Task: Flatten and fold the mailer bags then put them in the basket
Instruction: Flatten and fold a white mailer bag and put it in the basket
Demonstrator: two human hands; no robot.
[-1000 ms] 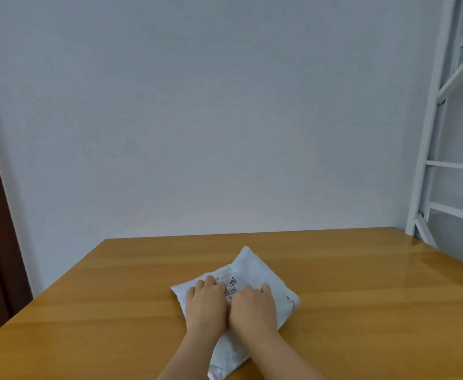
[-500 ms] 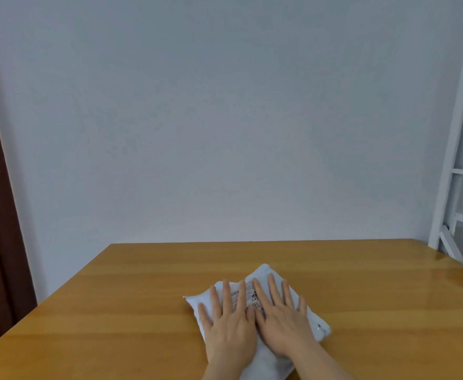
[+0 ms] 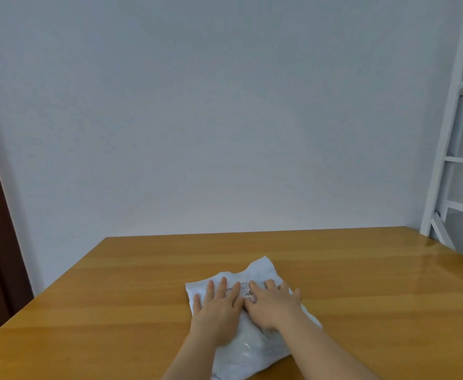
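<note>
Mailer bag, a white crinkled plastic one [image 3: 260, 272] with a printed shipping label [image 3: 243, 292] on top, lies on the glossy honey-coloured wooden table [image 3: 131, 292], near the front edge and a little right of centre. Its far corner points toward the pale wall, and that corner sits slightly raised and wrinkled. The near end runs out of view at the bottom, between the forearms.

Both hands lie flat on it, side by side and touching along the index fingers. The left hand [image 3: 218, 307] has its fingers spread wide, palm down, grasping nothing. The right hand [image 3: 274, 304] is also palm down and open, fingers a little closer together, likewise grasping nothing. The label shows in the gap between them.

This looks like the flattening step, with folding not yet begun. To do it well, I would judge that the palms should sweep outward from the middle toward the edges, pushing trapped air out toward the open end rather than sealing it in. The puffed far corner needs a pass too. Slick plastic on a polished top may slide, so one hand could pin while the other smooths. No basket is in view.
</note>
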